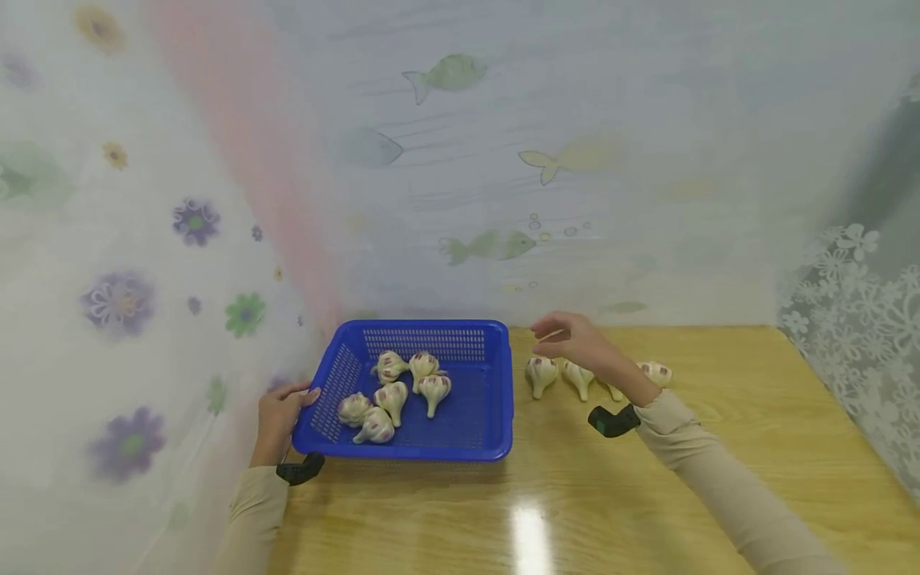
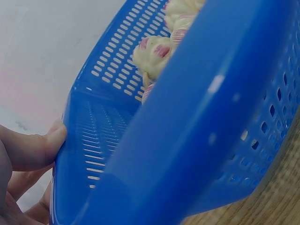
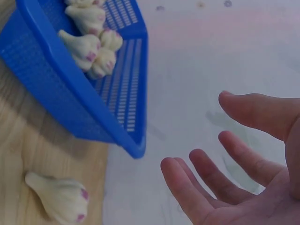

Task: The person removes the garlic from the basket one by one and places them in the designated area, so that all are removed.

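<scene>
Right hand (image 1: 577, 343), fingers apart, hovers near rounded cream-and-purple garlic bulb (image 1: 541, 374); left hand (image 1: 278, 417) pinches blue rectangular plastic basket (image 1: 402, 452) at rim; low right-hand sweep could roll bulb away.

From where I stand, a pale grey-white backdrop (image 1: 683, 104) rises behind the wooden counter (image 1: 719, 463), printed with faint fish: a green one (image 1: 456, 72) up high, a yellowish one (image 1: 582, 153) below it to the right, and another (image 1: 496, 243) lower, trailing small bubbles (image 1: 570, 231). To my left, a whiter surface (image 1: 43, 263) carries purple flowers (image 1: 129, 445) and a green bloom (image 1: 245, 314), a soft pink band (image 1: 237, 144) running down near the corner. On my right, white lacy blossoms (image 1: 841, 271) cluster over grey. A bright glare (image 1: 530, 535) gleams on the counter's yellowish grain.
</scene>
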Demonstrator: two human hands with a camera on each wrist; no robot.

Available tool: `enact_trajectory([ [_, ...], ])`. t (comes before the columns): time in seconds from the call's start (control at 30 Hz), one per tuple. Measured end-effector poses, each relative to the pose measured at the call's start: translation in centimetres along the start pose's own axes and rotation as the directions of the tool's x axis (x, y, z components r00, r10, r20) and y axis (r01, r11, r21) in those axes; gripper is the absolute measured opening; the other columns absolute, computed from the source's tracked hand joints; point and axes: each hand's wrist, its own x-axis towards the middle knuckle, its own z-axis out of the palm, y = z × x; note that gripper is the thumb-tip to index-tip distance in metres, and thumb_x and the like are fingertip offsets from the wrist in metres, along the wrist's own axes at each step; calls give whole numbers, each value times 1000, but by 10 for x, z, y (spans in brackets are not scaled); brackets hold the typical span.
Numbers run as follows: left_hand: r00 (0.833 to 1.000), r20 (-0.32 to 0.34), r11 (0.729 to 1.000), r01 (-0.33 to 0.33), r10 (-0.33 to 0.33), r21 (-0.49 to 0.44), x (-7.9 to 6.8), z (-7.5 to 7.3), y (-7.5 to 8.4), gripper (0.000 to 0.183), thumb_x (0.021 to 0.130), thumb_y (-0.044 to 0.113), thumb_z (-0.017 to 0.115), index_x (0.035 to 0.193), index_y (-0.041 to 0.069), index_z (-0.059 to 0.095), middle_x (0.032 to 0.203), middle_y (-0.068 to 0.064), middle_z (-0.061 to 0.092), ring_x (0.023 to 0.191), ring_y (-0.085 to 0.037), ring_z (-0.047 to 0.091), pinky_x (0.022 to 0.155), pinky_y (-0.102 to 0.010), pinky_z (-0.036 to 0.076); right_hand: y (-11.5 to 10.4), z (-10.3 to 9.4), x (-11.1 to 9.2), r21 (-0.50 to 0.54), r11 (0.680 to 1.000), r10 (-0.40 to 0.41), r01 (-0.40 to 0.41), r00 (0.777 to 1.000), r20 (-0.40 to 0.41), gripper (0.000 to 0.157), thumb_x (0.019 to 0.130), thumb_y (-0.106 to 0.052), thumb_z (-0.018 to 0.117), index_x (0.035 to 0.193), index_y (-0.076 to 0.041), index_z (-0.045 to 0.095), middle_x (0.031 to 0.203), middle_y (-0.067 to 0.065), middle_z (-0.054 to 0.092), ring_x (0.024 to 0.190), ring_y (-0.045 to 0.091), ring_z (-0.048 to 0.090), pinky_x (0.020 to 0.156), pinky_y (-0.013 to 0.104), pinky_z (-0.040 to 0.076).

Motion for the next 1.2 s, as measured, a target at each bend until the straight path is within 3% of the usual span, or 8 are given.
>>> enact_trajectory([
  [0.37, 1000, -6, 1000, 2, -2, 3, 3, 0, -3, 47, 88, 19, 67, 128, -2, 56, 124, -24, 55, 75, -13, 62, 65, -25, 52, -6, 30, 14, 55, 998, -7, 6, 1000, 23, 41, 87, -15, 68, 121, 4, 55, 121, 23, 55, 105, 31, 59, 82, 38, 51],
  [0.53, 1000, -8, 1000, 2, -2, 8, 2, 0, -2, 47, 88, 18, 67, 129, -2, 56, 125, -25, 54, 76, -13, 63, 65, -25, 52, -7, 43, 20, 62, 998, 12, -14, 999, 31, 39, 86, -15, 70, 120, 0, 57, 119, 21, 56, 98, 26, 62, 81, 36, 52],
  [0.77, 1000, -12, 1000, -2, 2, 0, 3, 0, -1, 47, 87, 19, 68, 128, -2, 57, 120, -22, 58, 76, -13, 64, 66, -26, 53, -6, 60, 29, 116, 993, 9, -14, 999, 46, 39, 85, -10, 69, 118, 6, 55, 115, 19, 55, 97, 28, 60, 84, 46, 50],
  [0.97, 1000, -2, 1000, -4, 4, -4, 3, 0, -3, 47, 87, 18, 67, 128, -1, 57, 114, -18, 61, 75, -14, 65, 65, -27, 54, -2, 73, 39, 141, 987, 68, -74, 997, 46, 40, 85, -8, 69, 120, 6, 54, 121, 26, 50, 102, 29, 57, 84, 44, 51],
  [1.2, 1000, 13, 1000, -10, 10, 4, 3, -1, -4, 48, 88, 21, 67, 130, -1, 55, 118, -21, 59, 78, -15, 65, 68, -28, 54, -1, 88, 46, 177, 975, 135, -137, 991, 24, 35, 85, -7, 69, 116, 2, 57, 118, 24, 53, 95, 27, 61, 83, 44, 51],
])
